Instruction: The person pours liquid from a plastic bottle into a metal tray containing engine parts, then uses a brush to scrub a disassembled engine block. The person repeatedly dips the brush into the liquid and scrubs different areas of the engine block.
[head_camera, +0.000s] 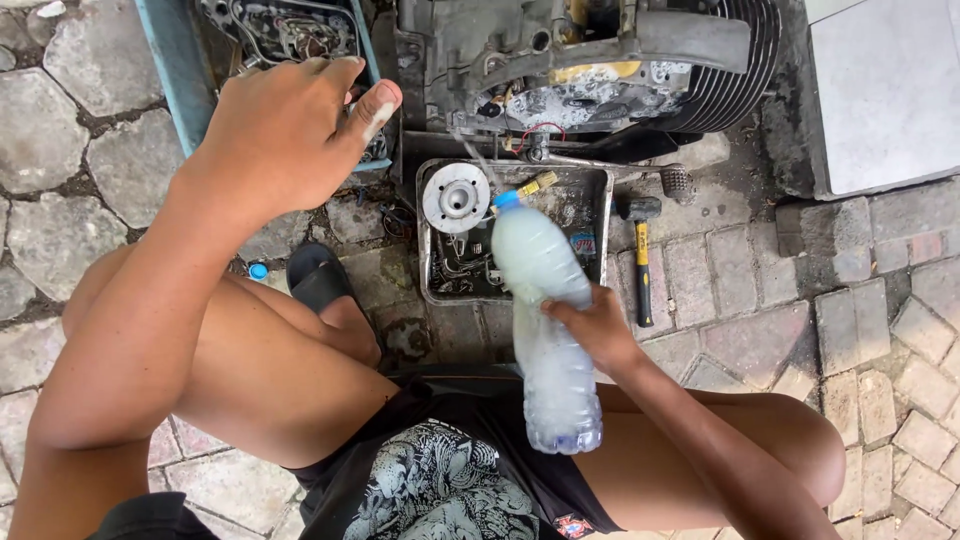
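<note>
Head view: the plastic bottle (545, 330) is clear and crumpled, with a blue cap and a milky, foamy whitish liquid inside. It is tilted with the capped end pointing away from the person, over the near edge of a metal tray (600, 235), and its base over the lap of the black printed shorts (440, 480).

The right hand (595, 325) wraps the bottle around its middle; the grip is clenched on it, fingers curled around the far side and thumb across the near side, squeezing the soft wall in slightly.

The left hand (285, 130) is raised over the corner of a pale blue tray (175, 70) that holds engine parts. Its fingers are loosely curled, the thumb stuck out with a smear of white on its tip; the grip is released, nothing in it.

The metal tray carries a round metal disc (456, 197) and small dark parts. Beyond it stands an engine block (600, 60) with cooling fins and soapy foam on its face. A hammer (641, 255) with a yellow and black handle lies on the paving stones (880, 330) just right of the tray. A black sandal (318, 275) sits by the left knee.
</note>
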